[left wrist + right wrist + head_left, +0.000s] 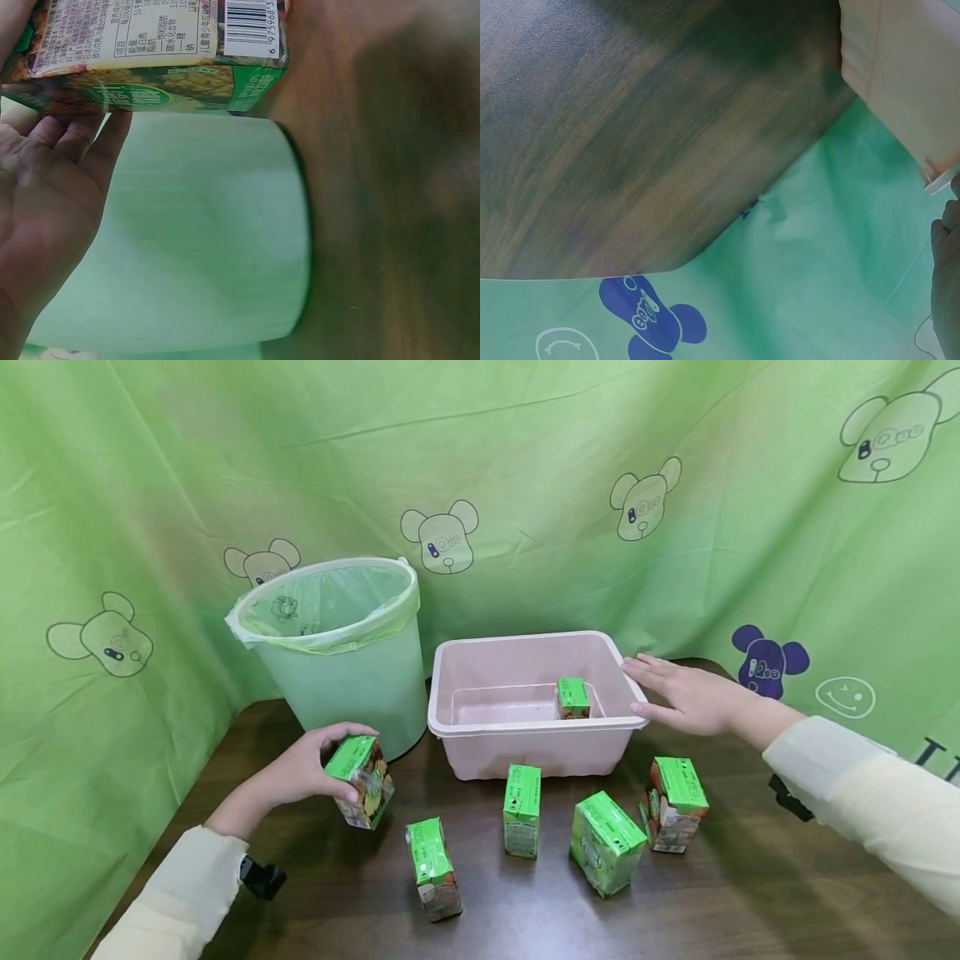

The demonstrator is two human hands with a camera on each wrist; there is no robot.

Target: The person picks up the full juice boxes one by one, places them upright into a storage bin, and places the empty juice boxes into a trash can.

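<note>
Plainly, cartons [522,814] dot a table [525,927] before green cloth [525,443].

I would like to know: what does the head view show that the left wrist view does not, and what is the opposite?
Only the head view shows the pink basin with one small box inside, four more boxes on the table, the right hand at the basin's rim, and the bin liner.

Only the left wrist view shows the palm of the left hand and a clear barcode on the held box.

Both show the left hand holding that box, the green bin's outer wall and part of the table.
</note>
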